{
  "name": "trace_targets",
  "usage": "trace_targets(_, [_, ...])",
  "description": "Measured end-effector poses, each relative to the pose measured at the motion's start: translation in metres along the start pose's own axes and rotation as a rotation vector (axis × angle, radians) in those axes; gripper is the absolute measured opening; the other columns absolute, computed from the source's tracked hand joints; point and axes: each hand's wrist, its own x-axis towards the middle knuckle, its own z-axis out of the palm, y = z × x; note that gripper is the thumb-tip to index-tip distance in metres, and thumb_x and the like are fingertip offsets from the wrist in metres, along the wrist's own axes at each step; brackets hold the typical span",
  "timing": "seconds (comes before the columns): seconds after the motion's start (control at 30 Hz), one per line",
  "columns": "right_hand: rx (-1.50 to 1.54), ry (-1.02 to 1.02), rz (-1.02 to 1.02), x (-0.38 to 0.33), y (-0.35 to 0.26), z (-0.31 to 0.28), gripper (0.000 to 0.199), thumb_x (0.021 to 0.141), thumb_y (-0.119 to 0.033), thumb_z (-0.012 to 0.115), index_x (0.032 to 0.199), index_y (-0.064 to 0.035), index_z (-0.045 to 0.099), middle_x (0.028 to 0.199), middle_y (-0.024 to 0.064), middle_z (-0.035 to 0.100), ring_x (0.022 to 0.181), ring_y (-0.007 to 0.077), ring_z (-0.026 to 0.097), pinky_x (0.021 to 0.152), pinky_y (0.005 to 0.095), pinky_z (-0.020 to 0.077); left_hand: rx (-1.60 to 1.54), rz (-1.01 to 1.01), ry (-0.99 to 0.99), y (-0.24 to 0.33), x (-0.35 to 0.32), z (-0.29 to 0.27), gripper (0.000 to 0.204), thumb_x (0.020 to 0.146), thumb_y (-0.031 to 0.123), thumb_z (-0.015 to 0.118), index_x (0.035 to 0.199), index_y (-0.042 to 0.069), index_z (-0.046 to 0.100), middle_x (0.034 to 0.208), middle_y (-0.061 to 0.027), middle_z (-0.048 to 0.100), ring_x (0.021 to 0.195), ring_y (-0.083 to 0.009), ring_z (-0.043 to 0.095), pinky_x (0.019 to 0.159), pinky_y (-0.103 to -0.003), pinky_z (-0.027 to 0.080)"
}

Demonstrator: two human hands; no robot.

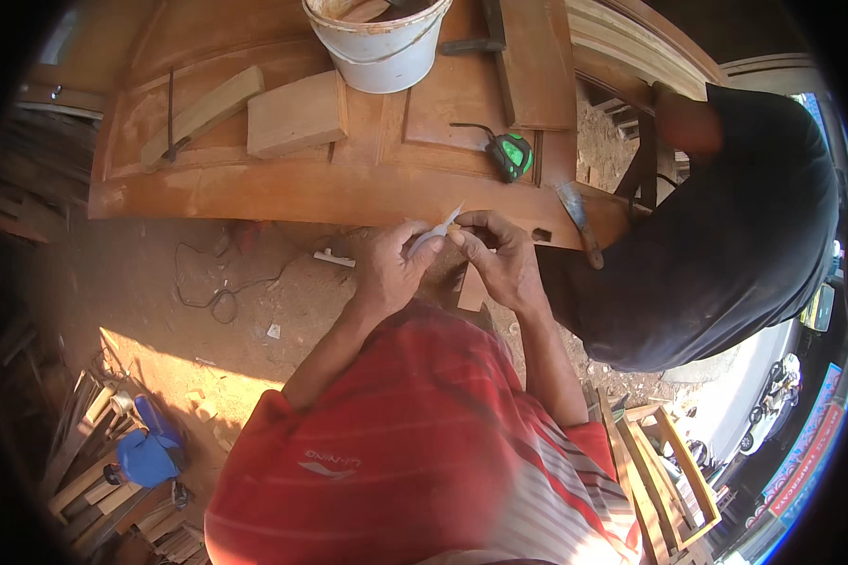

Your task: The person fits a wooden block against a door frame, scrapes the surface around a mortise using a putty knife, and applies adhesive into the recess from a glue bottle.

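Note:
In front of my red shirt, close to the front edge of a brown wooden door panel (254,202), both my hands meet. My left hand (391,268) is closed on a small pale grey-white pointed strip (436,233), thin and bent; its exact kind is unclear. The thumb and index finger of my right hand (506,259) pinch its other side, where a small yellowish bit shows. On the panel beyond lie a green and black tape measure (513,156) and, to its right, a scraper (580,222) with a wide metal blade.
A white bucket (377,52) stands on the panel, with wood blocks (297,115) and a dark-handled tool (471,45) near it. At right, a person in dark clothing (707,235) bends close by. A cable (221,297) and scraps lie on the ground; wooden frames (664,471) stand lower right.

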Motion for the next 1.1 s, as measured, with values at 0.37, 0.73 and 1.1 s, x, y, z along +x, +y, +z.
trace_targets(0.37, [0.265,0.079,0.03,0.012,-0.008,0.05,0.02,0.099,-0.019,0.076,0.09,-0.0019,0.07,0.08,-0.0012,0.069,0.077,0.0062,0.059,0.069,0.0271,0.0508,0.362,0.342,0.012,0.015,0.002,-0.04,0.023,0.091,0.009,0.077,0.11,0.0,0.069,0.098,-0.0176,0.07,0.083,-0.036,0.069,0.073,-0.042,0.055])
trace_targets(0.73, [0.267,0.093,-0.101,-0.009,-0.026,0.055,0.015,0.101,-0.014,0.073,0.094,-0.0008,0.071,0.083,0.0011,0.072,0.079,0.0056,0.062,0.07,0.0254,0.0512,-0.135,0.051,-0.369,0.008,0.008,-0.065,0.031,0.104,0.031,0.07,0.114,0.002,0.069,0.091,-0.0074,0.068,0.083,-0.0163,0.063,0.076,-0.03,0.051])
trace_targets(1.1, [0.157,0.131,-0.199,-0.034,-0.02,0.036,0.024,0.102,-0.023,0.073,0.092,-0.0013,0.072,0.079,0.0022,0.071,0.076,0.0064,0.062,0.069,0.0266,0.0516,-0.2,0.137,-0.377,0.027,-0.014,-0.045,0.025,0.102,0.026,0.071,0.111,0.003,0.068,0.086,-0.0048,0.067,0.076,-0.0129,0.06,0.068,-0.03,0.049])
